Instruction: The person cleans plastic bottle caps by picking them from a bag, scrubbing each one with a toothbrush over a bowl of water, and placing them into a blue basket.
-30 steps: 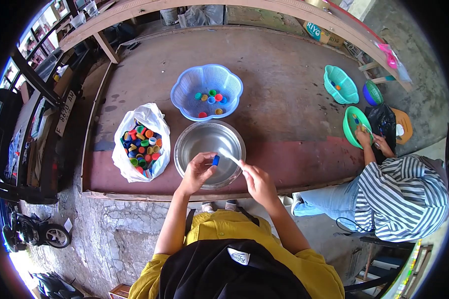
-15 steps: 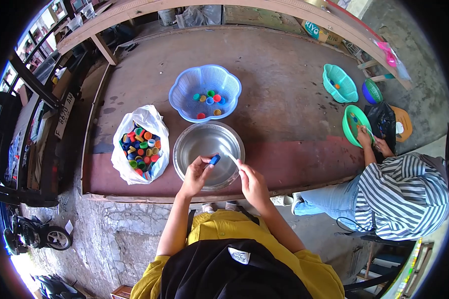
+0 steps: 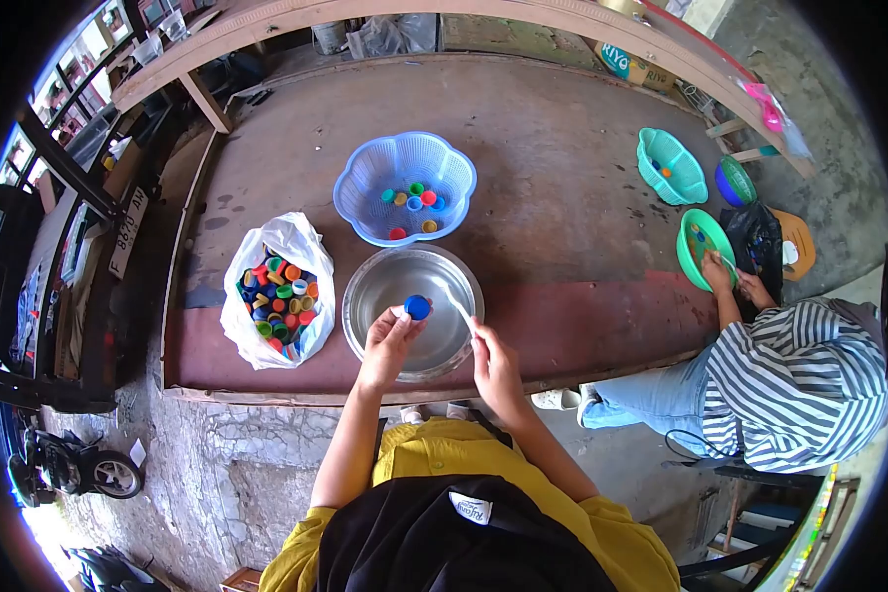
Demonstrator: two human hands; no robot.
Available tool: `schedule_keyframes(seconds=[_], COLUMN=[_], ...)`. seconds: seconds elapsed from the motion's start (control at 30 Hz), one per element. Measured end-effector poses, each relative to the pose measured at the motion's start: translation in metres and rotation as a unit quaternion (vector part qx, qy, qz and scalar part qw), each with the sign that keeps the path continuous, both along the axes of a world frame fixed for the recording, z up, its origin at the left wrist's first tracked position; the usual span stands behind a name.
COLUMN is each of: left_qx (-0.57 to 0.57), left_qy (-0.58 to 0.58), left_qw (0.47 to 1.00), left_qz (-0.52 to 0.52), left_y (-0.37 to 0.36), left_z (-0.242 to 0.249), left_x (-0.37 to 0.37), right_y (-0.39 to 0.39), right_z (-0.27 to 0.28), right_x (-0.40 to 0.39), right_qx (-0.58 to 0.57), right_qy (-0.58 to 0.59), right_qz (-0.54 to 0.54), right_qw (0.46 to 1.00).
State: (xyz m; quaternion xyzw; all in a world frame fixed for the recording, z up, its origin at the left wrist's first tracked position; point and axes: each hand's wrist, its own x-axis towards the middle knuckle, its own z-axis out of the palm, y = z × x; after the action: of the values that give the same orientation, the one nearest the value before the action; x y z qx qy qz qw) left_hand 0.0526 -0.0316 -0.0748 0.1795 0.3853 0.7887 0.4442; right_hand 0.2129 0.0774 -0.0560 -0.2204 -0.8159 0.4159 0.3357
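Note:
My left hand [image 3: 391, 345] pinches a blue bottle cap [image 3: 417, 307], its round flat face turned up. In my right hand [image 3: 496, 365] is a slim white toothbrush-like tool [image 3: 458, 301]; its tip is too small to make out. Both are held over a round metal basin [image 3: 357, 340] close to the table's front edge. Left of the basin stands a white plastic bag [image 3: 235, 333] full of bottle caps [image 3: 283, 292] in several colours. Behind the basin, a blue plastic basket [image 3: 375, 168] holds several caps.
To the right, a person in a striped shirt [image 3: 799, 385] works with their hands at a green basin [image 3: 694, 222]. A turquoise basket [image 3: 683, 185] and a black plastic bag [image 3: 757, 237] are near them. A wooden beam [image 3: 385, 22] crosses the table's far side.
The blue cap has been turned in my left hand, from edge-on to face up, and has risen slightly. The white tool's tip has shifted a little.

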Motion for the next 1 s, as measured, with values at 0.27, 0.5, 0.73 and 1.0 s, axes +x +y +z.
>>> schedule_keyframes(seconds=[0.27,0.5,0.73,1.0], left_qx=[-0.022,-0.024,-0.045,-0.136], left_qy=[-0.148,-0.189,-0.138,0.055], left_qw=[0.989,0.982,0.989,0.989], left_qz=[0.003,-0.007,-0.013,0.031], left_y=[-0.002,-0.001,0.003,0.010], left_z=[0.012,0.019,0.020,0.002], left_x=[0.005,0.008,0.004,-0.004], right_y=[-0.002,0.006,0.019,0.025], right_z=[0.008,-0.009,-0.005,0.020], right_x=[-0.002,-0.006,-0.007,-0.008], right_qx=[0.074,0.087,0.111,0.165], right_qy=[-0.017,0.002,-0.018,-0.112], right_qz=[0.009,-0.001,-0.015,0.005], right_qw=[0.997,0.996,0.994,0.980])
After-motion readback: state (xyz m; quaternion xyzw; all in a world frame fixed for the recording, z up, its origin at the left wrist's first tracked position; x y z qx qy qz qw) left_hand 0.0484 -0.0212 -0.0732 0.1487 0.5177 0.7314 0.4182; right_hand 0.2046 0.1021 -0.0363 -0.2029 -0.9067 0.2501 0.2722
